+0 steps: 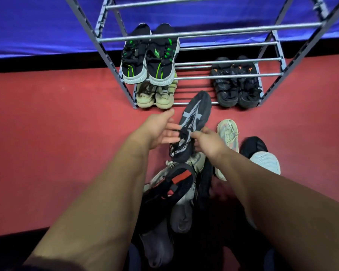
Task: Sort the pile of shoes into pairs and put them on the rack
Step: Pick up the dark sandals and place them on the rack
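Both hands at a dark grey shoe [194, 122] held above the pile [184, 182], frame centre.

The right hand [209, 142] grips the shoe near its collar, fingers closed on the upper; the toe points toward the rack [184, 34] in the upper half of the frame. The left hand [160, 130] has its fingers spread open, fingertips touching the shoe's left side. On the rack: a black-and-green pair [149, 59] on an upper tier at left, a beige pair [155, 94] on the lowest tier below it, and a black pair with orange marks [236, 83] at lower right. A pale shoe [228, 133] and a black shoe with white sole [259, 153] lie on the red floor [57, 124], right of centre.
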{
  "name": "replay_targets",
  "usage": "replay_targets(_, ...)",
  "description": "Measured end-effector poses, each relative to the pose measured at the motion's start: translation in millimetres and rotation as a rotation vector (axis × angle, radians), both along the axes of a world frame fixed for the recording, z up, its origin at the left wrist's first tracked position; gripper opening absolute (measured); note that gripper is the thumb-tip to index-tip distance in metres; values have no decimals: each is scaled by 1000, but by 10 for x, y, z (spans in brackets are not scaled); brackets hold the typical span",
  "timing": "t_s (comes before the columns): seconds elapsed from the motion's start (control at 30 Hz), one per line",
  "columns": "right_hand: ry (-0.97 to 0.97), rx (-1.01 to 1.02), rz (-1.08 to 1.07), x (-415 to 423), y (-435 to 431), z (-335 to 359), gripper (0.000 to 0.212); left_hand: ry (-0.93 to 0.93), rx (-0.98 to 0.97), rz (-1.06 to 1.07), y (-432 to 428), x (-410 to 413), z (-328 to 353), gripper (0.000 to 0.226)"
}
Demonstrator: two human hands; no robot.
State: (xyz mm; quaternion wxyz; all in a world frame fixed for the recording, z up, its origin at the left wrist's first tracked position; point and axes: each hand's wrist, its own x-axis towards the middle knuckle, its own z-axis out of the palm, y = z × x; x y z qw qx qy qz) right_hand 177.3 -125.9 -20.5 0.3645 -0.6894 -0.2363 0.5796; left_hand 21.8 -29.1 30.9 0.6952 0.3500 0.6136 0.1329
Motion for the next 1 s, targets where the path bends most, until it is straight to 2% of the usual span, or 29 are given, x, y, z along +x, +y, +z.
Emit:
replay_targets(0.07, -15, -21, -29, 75, -10, 20, 31, 186, 104, -37, -103, -79, -82, 24)
replay_targets(0.1, -22, -31, -51, 112, -14, 20, 38, 244, 146, -87, -161, -129, -135, 21)
replay_targets(0.17, -7, -29, -96, 149, -36, 46, 38, 273, 147, -238, -305, -203, -233, 25)
replay_targets(0.27, -17, -13, -91, 117, -97, 204, 24, 165, 56, -393, -558, -201, -283, 38)
replay_targets(0.4, -21, 5, -76, 136, -131, 225, 19, 76, 82, -296, -727, -196, -300, 23)
replay_targets(0.53, -117, -28, 61, 122, -147, 218, 48, -87, 40, 20, -754, -188, -323, 23)
replay_targets(0.6, -277, -84, 197, 102, -190, 232, 48, 34, 69, 9, -757, -208, -295, 26)
replay_targets(0.7, -469, -182, 369, 94, -311, 200, 11, 380, 158, -310, -782, -333, -295, 24)
replay_targets(0.73, -503, -211, 399, 91, -364, 185, 11, 428, 124, -403, -832, -382, -277, 27)
replay_targets(0.83, -634, -226, 536, 93, -511, 103, 29, 409, -109, -668, -1010, -548, -367, 76)
replay_targets(0.87, -692, -237, 563, 109, -568, 74, 32, 402, -94, -708, -1060, -578, -404, 77)
replay_targets(0.93, -814, -280, 562, 147, -664, -23, 39, 420, 28, -609, -1084, -616, -540, 70)
replay_targets(1.0, -878, -360, 565, 173, -775, -87, 47, 417, 108, -428, -1098, -599, -621, 92)
